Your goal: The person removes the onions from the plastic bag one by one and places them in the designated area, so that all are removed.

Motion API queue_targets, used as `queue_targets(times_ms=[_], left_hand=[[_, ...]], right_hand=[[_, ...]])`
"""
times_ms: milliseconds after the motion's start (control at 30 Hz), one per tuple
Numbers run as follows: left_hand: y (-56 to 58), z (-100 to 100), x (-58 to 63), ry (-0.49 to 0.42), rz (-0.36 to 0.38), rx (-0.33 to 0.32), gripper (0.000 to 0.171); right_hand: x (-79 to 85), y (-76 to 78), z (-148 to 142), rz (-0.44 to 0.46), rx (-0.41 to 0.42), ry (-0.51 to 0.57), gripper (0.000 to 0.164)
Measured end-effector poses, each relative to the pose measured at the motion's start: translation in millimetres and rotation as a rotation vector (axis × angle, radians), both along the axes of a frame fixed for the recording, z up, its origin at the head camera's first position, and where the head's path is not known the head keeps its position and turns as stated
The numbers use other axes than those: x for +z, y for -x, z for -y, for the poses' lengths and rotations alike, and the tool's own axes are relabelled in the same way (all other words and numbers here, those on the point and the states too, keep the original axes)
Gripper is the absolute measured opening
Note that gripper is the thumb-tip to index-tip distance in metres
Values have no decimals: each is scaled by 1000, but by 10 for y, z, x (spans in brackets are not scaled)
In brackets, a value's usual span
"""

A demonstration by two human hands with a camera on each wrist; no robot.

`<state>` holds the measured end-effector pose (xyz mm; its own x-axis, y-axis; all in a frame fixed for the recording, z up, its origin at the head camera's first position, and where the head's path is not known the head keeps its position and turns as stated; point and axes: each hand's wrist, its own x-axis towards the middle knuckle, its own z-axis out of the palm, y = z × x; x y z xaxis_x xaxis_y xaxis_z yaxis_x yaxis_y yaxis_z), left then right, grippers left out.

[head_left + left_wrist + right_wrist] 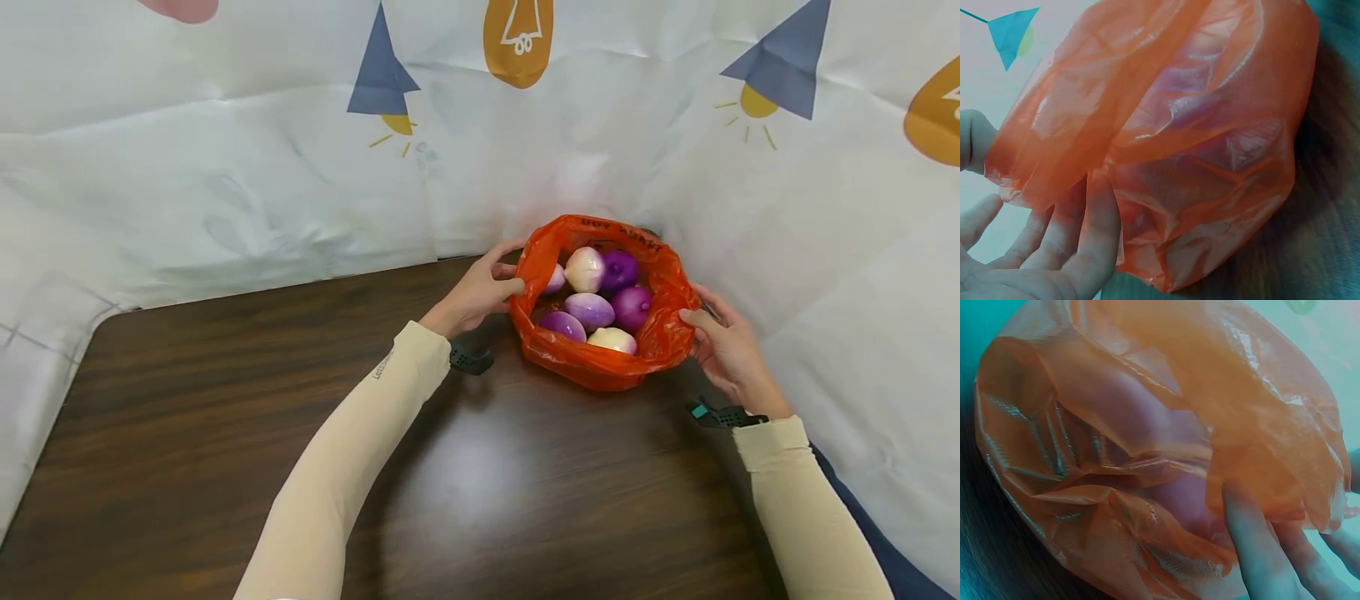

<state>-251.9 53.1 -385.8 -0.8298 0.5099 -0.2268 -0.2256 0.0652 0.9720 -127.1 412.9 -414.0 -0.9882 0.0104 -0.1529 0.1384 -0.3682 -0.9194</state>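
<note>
Bag (592, 368), orange-red plastic, mouth spread wide: on the brown table (225, 417), near its far edge, beside the white sheet (225, 183). Contents: purple and whitish onions (589, 310). Remotely, I see the left hand (480, 292) grasping the bag's left rim, the right hand (723, 343) grasping its right.

Left cream sleeve (337, 450): print (382, 364) begins "Let"; remainder illegible. Orange-red plastic bag (581, 367): dark rim lettering (621, 234), not reliably legible.
</note>
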Motion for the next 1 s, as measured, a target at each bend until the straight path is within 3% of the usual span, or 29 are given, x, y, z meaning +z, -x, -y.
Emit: queue_targets(times_ms=[167, 500, 1000], left_hand=[[-138, 182, 17, -33, 7, -19, 78], [-445, 595, -25, -68, 27, -33, 81], [-920, 1320, -44, -105, 38, 48, 83]], right_hand=[[10, 0, 104, 9, 79, -41, 60], [31, -16, 354, 53, 128, -50, 59], [29, -22, 929, 43, 237, -68, 54]])
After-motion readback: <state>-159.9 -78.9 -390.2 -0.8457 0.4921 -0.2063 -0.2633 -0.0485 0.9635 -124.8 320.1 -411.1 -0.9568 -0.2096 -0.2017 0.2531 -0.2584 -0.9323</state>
